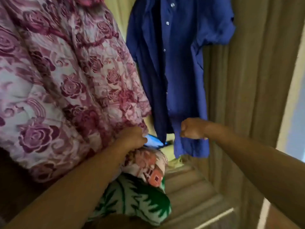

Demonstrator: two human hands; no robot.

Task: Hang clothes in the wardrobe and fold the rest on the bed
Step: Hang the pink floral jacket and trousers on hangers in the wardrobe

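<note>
A dark blue button-up shirt point(179, 63) hangs in the wardrobe at upper centre, its hem reaching down to my hands. My right hand point(193, 128) is closed in a fist on the shirt's lower right front edge. My left hand point(132, 138) is closed at the lower left front panel, beside a light blue object point(152, 141) that I cannot identify. A large pink and maroon rose-patterned cloth point(57, 80) hangs or lies bunched on the left, touching my left hand.
Below my left forearm sit a folded floral cloth with orange print point(148, 164) and a green leaf-patterned cloth point(140, 200). A grooved brown wardrobe door point(255, 80) stands at the right. A pale yellow wardrobe back wall point(120, 17) shows behind the shirt.
</note>
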